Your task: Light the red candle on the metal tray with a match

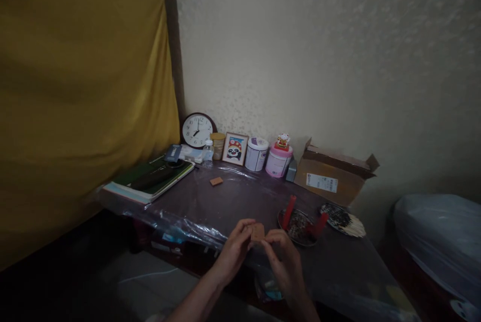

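My left hand (235, 247) and my right hand (281, 254) meet over the near edge of a dark table (244, 202) covered in clear plastic. Together they pinch a small brown rectangular piece (257, 233) between the fingertips, both hands closed on it. A second small brown piece (216, 181) lies flat on the table further back. Just right of my hands sits a round dish (298, 227) with two red candles standing in it.
Along the wall stand a round clock (197, 130), a jar, a framed panda picture (235, 148), two tubs and an open cardboard box (332, 174). Books (150, 182) lie at the left, a fan-like bundle of sticks (343, 220) at the right. A yellow curtain hangs left.
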{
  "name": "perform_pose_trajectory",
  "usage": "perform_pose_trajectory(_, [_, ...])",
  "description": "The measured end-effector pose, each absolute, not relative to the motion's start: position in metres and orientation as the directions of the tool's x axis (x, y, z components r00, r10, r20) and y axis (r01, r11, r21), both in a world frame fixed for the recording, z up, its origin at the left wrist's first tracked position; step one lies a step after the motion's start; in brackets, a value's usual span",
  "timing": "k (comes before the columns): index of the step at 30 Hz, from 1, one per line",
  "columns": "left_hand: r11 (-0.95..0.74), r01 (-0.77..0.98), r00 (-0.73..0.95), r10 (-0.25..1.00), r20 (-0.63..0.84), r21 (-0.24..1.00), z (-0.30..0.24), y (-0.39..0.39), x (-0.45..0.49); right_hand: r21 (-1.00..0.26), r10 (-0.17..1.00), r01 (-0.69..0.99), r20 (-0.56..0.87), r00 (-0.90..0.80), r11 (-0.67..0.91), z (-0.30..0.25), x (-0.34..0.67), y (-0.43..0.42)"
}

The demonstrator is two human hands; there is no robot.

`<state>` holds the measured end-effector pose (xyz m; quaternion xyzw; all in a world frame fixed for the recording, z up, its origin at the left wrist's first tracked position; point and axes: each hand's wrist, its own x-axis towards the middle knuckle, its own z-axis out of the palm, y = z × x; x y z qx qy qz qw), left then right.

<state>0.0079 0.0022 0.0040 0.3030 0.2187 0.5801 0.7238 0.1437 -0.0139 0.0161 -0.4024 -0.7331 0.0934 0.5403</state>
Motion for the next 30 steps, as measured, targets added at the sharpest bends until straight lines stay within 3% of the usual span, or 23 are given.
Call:
perform_pose_trajectory(6, [0.134,-0.714,0.23,0.972,0.049,0.687,0.0,0.002,0.011,-0.627,0.72,0.461,0.693,-0.037,0.628,0.015,0.145,-0.01])
perform_pose_trajectory(12, [0.062,-0.647,0.189,0.979,0.08,0.76,-0.003,0.002,0.009,-0.69,0.764,0.426,0.646,-0.003,0.585,0.012,0.147,-0.008])
perform_pose_trajectory(21, [0.109,-0.712,0.208,0.976,0.059,0.694,-0.002,0.006,0.014,-0.866,0.858,0.23,0.485,0.17,0.444,0.007,0.153,-0.002])
perform_pose_trajectory(30, [0.161,-0.691,0.255,0.967,0.03,0.705,-0.002,0.005,0.014,-0.874,0.858,0.24,0.47,0.206,0.421,0.006,0.163,-0.001])
